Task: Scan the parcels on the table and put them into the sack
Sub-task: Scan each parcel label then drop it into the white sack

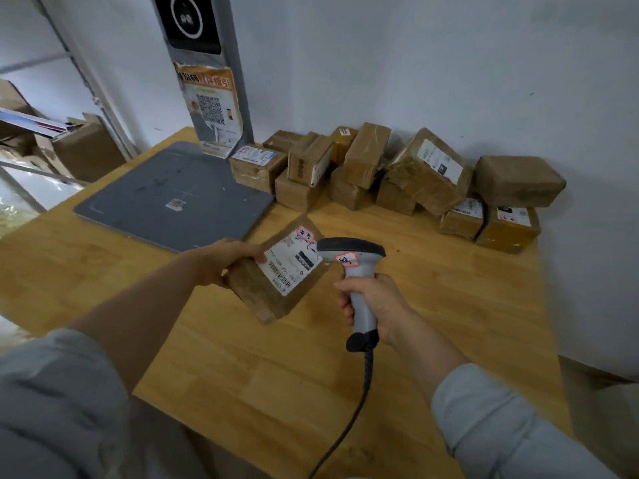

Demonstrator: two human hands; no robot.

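Both our hands are busy: our left hand (228, 259) is wrapped around the near-left end of a brown parcel (276, 274), holding it clear above the desk (432, 323), and our right hand (371, 302) is closed around the grip of a grey scanner (352, 271) whose coiled cable (359, 402) trails off toward six o'clock. The parcel sits at about nine o'clock from the scanner's head, just beside it, with its white label (294, 262) turned up and tilted toward us. Its long axis runs from roughly seven o'clock up to one o'clock, so the barcode strip lies along that slant near the label's lower edge. We judge the scan is the step in hand, and it turns on the scanner's nose pointing left onto that strip. Unscanned parcels (397, 171) are heaped against the wall at twelve to one o'clock, well apart from us. No sack shows in our view.
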